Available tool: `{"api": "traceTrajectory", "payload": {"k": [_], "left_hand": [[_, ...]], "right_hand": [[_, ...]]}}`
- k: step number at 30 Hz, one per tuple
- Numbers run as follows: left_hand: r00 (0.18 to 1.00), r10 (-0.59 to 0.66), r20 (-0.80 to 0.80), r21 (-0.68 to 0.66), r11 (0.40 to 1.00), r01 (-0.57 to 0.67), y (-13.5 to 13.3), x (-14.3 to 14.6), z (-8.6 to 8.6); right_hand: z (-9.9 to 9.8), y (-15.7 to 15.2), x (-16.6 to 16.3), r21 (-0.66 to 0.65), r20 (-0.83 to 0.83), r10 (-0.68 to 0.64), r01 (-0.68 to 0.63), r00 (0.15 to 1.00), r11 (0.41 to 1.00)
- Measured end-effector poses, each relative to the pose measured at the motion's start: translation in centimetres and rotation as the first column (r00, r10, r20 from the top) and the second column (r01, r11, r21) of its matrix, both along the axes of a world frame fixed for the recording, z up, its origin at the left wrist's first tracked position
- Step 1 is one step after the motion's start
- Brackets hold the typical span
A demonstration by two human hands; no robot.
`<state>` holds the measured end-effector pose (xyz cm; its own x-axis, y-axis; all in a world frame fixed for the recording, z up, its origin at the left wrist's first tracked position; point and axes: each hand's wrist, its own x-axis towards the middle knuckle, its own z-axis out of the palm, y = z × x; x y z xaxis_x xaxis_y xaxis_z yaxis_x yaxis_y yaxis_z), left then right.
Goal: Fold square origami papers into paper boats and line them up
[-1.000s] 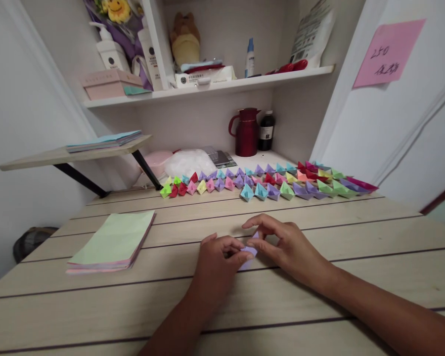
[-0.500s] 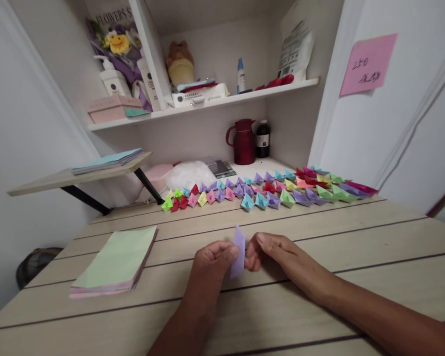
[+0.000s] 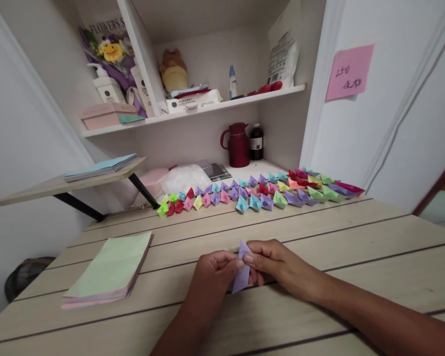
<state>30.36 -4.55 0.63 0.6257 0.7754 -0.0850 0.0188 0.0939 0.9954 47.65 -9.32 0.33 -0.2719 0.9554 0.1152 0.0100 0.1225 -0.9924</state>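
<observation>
A small folded piece of purple paper (image 3: pixel 242 275) stands almost upright just above the wooden table (image 3: pixel 319 232). My left hand (image 3: pixel 213 274) pinches its left side with thumb and fingers closed. From the right, my right hand (image 3: pixel 272 264) pinches its upper part, fingertips closed on the fold. Both hands meet at the paper near the table's middle front.
A stack of coloured paper sheets (image 3: pixel 109 269), green on top, lies at the left. Rows of several small coloured paper boats (image 3: pixel 259 190) line the far edge. A red jug (image 3: pixel 238 144), a dark bottle (image 3: pixel 256 141) and a shelf with toiletries stand behind. A pink note (image 3: pixel 348 71) hangs on the wall.
The purple paper was lifted off the table and is now held upright between both hands, slightly lower and more pinched than half a second ago. The view has tilted and shifted a little.
</observation>
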Motion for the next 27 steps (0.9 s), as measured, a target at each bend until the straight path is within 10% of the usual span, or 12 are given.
{"api": "traceTrajectory", "payload": {"k": [17, 27], "left_hand": [[0.987, -0.088, 0.137, 0.065, 0.995, 0.080, -1.4, 0.5, 1.4], [0.911, 0.390, 0.132, 0.188, 0.893, -0.409, 0.3, 0.6, -2.1]], "right_hand": [[0.0, -0.1, -0.9, 0.003, 0.010, -0.109, 0.109, 0.994, 0.994], [0.4, -0.6, -0.8, 0.158, 0.203, -0.132, 0.100, 0.970, 0.982]]}}
